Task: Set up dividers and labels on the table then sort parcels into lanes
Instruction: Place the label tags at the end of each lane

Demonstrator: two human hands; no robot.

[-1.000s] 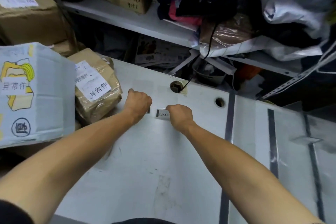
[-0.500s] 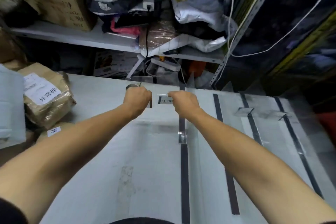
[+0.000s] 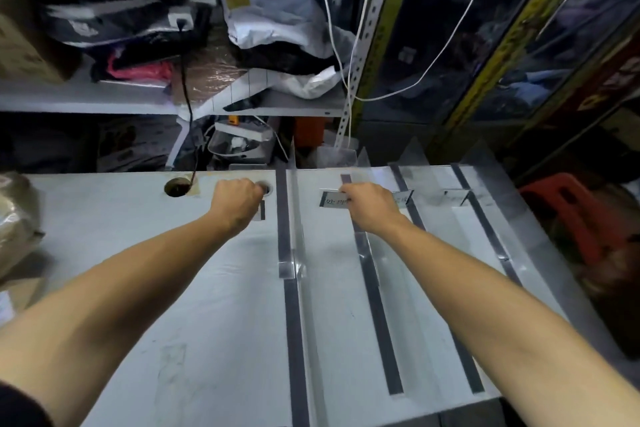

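Observation:
My right hand [image 3: 372, 206] pinches a white label with black characters [image 3: 329, 199] low over the white table [image 3: 221, 305], in the lane between two clear dividers. My left hand [image 3: 239, 201] is curled into a fist near the small table hole and grips a small white piece with a dark edge [image 3: 260, 210]. One clear upright divider [image 3: 298, 253] stands along a dark tape strip [image 3: 284, 232], and a second divider [image 3: 367, 250] lies under my right forearm. Two more label stands [image 3: 403, 198] [image 3: 457, 196] sit further right.
A brown wrapped parcel [image 3: 15, 222] lies at the table's left edge. A cable runs down into the big table hole [image 3: 178, 186]. Cluttered shelves with bags rise behind the table. A red stool [image 3: 568, 215] stands off the right side.
My hands have drawn apart. The right hand carried the label rightwards across the first divider, while the left hand stayed by the small hole. The view swung right and the parcels slid out of sight.

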